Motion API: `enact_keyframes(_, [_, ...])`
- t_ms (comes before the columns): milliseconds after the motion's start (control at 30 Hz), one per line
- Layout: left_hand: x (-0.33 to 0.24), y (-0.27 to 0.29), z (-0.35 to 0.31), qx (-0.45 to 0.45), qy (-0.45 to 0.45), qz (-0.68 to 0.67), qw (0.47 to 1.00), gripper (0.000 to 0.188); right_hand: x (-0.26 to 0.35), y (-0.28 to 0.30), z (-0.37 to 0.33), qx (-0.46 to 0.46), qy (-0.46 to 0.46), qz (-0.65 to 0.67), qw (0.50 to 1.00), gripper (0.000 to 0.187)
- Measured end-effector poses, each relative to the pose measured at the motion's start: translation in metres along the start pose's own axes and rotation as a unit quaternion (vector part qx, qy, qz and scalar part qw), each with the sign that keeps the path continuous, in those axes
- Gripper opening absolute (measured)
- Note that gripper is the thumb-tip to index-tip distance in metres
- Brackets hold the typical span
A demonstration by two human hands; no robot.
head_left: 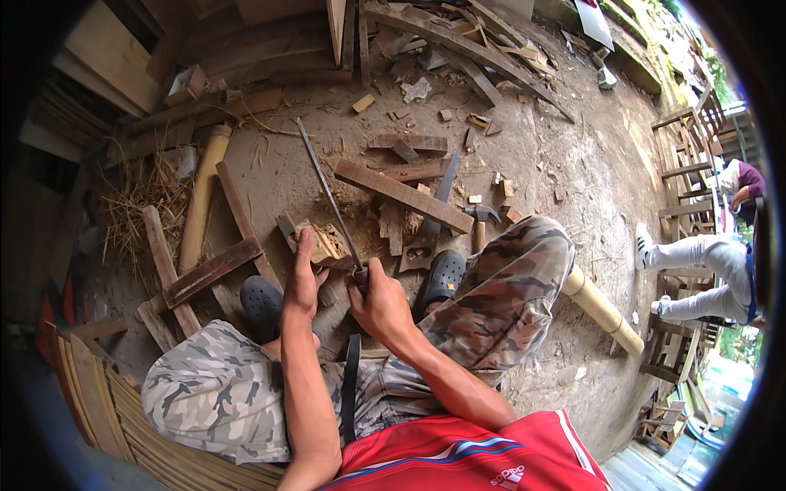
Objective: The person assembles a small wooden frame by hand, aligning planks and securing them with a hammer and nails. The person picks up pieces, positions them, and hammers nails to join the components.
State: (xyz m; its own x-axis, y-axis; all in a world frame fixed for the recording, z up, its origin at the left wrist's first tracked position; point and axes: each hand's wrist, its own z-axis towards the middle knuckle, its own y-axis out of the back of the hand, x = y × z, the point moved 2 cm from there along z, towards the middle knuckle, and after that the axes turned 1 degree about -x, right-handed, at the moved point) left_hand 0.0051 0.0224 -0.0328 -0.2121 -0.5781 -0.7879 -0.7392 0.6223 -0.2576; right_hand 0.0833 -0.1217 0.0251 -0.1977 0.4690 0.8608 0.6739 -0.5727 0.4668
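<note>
My right hand (381,307) is closed round the dark handle of a long, narrow-bladed knife (324,182). Its blade slants up and away to the left. My left hand (300,286) is beside it, one digit stretched straight and the other fingers partly hidden. Just beyond that hand lies a wood block (332,243) with a pale, rough-cut face; whether they touch I cannot tell. A brown wooden beam (403,195) lies slantwise in front of me. Next to it are a handsaw (435,209) and a hammer (481,221).
A joined wooden frame (213,272) and a bamboo pole (203,188) lie to the left, near dry straw (147,204). Another bamboo length (604,309) is on the right. Scrap boards (475,49) are piled at the back. A person in pale trousers (708,262) is at far right.
</note>
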Motion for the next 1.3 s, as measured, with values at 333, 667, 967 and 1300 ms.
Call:
enact_keyframes(333, [-0.008,-0.018,-0.01,-0.035,0.002,0.02,0.999,0.071,-0.012,-0.01,-0.01,0.035,-0.075,0.015,0.996,0.033])
enact_keyframes(667, [-0.006,-0.011,-0.008,-0.067,-0.007,-0.012,0.998,0.059,-0.015,-0.014,-0.005,0.054,-0.041,-0.056,0.996,0.027])
enact_keyframes(967, [-0.007,-0.007,-0.007,-0.085,0.001,-0.024,0.996,0.057,-0.012,-0.01,-0.003,0.059,-0.024,-0.043,0.997,0.028])
enact_keyframes(1300, [-0.009,-0.008,-0.007,-0.001,0.035,0.036,0.999,0.09,-0.013,-0.005,0.003,0.082,-0.066,-0.035,0.994,0.03])
